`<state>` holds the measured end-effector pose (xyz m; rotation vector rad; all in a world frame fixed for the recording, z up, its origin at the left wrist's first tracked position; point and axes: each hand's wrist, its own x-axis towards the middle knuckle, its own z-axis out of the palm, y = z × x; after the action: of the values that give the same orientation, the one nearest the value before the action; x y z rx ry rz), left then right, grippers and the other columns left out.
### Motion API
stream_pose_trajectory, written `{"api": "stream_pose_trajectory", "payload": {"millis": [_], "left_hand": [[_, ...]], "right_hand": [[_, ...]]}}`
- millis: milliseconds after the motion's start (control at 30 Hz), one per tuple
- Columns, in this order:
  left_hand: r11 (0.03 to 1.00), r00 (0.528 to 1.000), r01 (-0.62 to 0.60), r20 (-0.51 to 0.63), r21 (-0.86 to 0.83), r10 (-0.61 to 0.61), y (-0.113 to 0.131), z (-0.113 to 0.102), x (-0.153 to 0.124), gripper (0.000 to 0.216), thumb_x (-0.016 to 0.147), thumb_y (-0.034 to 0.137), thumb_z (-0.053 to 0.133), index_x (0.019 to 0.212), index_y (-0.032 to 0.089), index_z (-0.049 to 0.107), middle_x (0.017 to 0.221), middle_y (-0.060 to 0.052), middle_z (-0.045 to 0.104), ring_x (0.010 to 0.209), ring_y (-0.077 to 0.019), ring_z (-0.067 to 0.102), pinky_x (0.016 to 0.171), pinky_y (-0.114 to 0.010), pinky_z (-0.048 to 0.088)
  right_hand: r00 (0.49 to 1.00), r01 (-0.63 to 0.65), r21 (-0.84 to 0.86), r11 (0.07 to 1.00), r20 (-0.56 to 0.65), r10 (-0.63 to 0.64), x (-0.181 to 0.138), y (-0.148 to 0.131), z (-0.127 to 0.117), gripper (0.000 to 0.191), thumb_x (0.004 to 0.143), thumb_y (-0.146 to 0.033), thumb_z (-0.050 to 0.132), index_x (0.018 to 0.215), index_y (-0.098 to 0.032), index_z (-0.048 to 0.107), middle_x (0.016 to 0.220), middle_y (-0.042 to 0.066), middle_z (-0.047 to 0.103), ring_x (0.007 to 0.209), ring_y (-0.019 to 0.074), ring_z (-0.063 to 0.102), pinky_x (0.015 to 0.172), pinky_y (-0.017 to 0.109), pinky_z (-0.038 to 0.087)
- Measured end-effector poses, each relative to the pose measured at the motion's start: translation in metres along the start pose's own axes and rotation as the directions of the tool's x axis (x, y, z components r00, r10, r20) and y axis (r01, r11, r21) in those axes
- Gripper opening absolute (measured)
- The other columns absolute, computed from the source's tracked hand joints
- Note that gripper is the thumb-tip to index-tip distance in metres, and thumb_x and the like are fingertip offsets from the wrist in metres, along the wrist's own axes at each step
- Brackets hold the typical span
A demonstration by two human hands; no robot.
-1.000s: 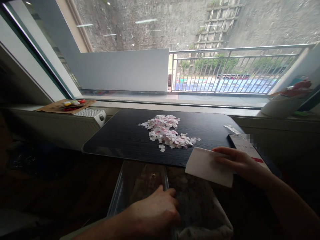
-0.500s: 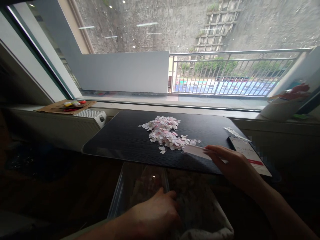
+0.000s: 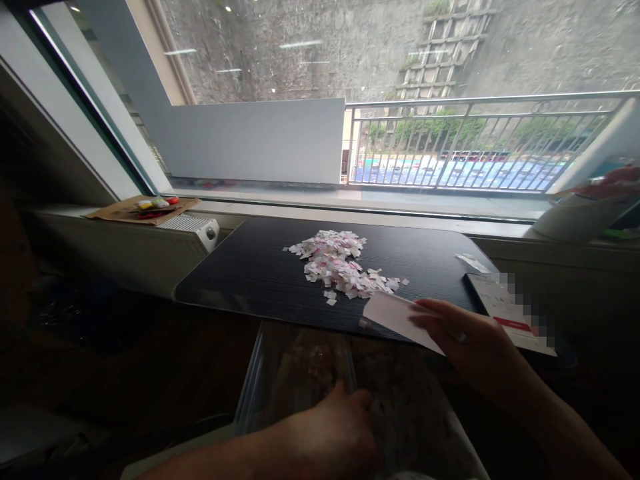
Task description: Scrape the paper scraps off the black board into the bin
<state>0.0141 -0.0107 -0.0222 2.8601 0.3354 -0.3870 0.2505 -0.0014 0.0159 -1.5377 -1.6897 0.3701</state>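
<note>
A pile of small white squares with pinkish marks (image 3: 340,263), which look like paper pieces, lies on a dark table (image 3: 235,267). My right hand (image 3: 460,333) is closed on a white card (image 3: 400,317) by its right end. The card slants over the table's front edge, its left end beside the pile's near side. Below the table edge stands a clear plastic box (image 3: 250,377), its inside dim. My left hand (image 3: 345,420) is closed at the box's right rim, finger and thumb upon it; its other fingers are hidden.
A flat box with a red stripe (image 3: 510,320) and a clear wrapper (image 3: 473,262) lie at the table's right. Left are a radiator (image 3: 195,230) and brown paper (image 3: 115,210) with small coloured items. A window sill (image 3: 325,210) runs behind.
My right hand has turned the card so more of its face shows, and it now overhangs the table's front edge. My left hand stays at the box. The view has shifted slightly.
</note>
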Motion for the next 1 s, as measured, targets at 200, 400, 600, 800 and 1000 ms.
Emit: {"api": "stream_pose_trajectory", "payload": {"millis": [200, 400, 600, 800, 1000], "left_hand": [[0.993, 0.991, -0.12, 0.068, 0.013, 0.119, 0.008, -0.016, 0.023, 0.021, 0.088, 0.019, 0.065, 0.067, 0.015, 0.061, 0.075, -0.005, 0.067, 0.086, -0.0243, 0.059, 0.074, -0.045, 0.048], [0.986, 0.986, -0.165, 0.01, -0.01, 0.165, 0.006, -0.019, 0.03, 0.02, 0.084, 0.017, 0.065, 0.064, 0.016, 0.062, 0.072, -0.004, 0.066, 0.08, -0.0232, 0.06, 0.066, -0.041, 0.047], [0.987, 0.986, -0.159, 0.052, -0.029, 0.16, 0.005, -0.016, 0.034, 0.019, 0.086, 0.021, 0.061, 0.068, 0.016, 0.065, 0.079, -0.007, 0.068, 0.08, -0.0244, 0.061, 0.069, -0.042, 0.049], [0.988, 0.987, -0.138, 0.068, -0.068, 0.143, 0.001, 0.0, 0.048, 0.025, 0.081, 0.021, 0.068, 0.057, 0.018, 0.058, 0.074, -0.006, 0.068, 0.075, -0.024, 0.055, 0.068, -0.044, 0.046], [0.993, 0.995, -0.074, 0.056, -0.093, 0.079, -0.008, 0.008, 0.032, 0.017, 0.084, 0.023, 0.067, 0.067, 0.02, 0.065, 0.081, -0.005, 0.068, 0.087, -0.0258, 0.052, 0.067, -0.041, 0.042]], "right_hand": [[0.955, -0.282, 0.005, 0.959, -0.093, 0.281, 0.008, 0.008, -0.009, 0.032, 0.08, -0.043, 0.066, 0.1, -0.022, 0.08, 0.082, 0.005, 0.082, 0.071, 0.0269, 0.076, 0.057, 0.033, 0.059], [0.932, -0.36, 0.203, 0.911, 0.026, 0.362, 0.011, 0.01, 0.007, 0.034, 0.077, -0.04, 0.069, 0.1, -0.018, 0.08, 0.089, 0.007, 0.083, 0.079, 0.0273, 0.077, 0.062, 0.031, 0.06], [0.941, -0.332, 0.25, 0.909, 0.158, 0.3, 0.006, 0.0, 0.015, 0.037, 0.079, -0.041, 0.067, 0.105, -0.018, 0.08, 0.082, 0.006, 0.082, 0.069, 0.0244, 0.075, 0.055, 0.029, 0.059], [0.993, -0.119, 0.127, 0.985, 0.021, 0.117, 0.02, -0.008, 0.028, 0.037, 0.088, -0.042, 0.061, 0.111, -0.019, 0.077, 0.093, 0.01, 0.083, 0.085, 0.0283, 0.078, 0.074, 0.037, 0.062], [0.958, 0.27, -0.019, 0.963, 0.109, -0.267, 0.039, -0.029, 0.045, 0.032, 0.093, -0.027, 0.051, 0.108, -0.02, 0.078, 0.107, 0.011, 0.082, 0.095, 0.0286, 0.078, 0.085, 0.04, 0.06]]}}
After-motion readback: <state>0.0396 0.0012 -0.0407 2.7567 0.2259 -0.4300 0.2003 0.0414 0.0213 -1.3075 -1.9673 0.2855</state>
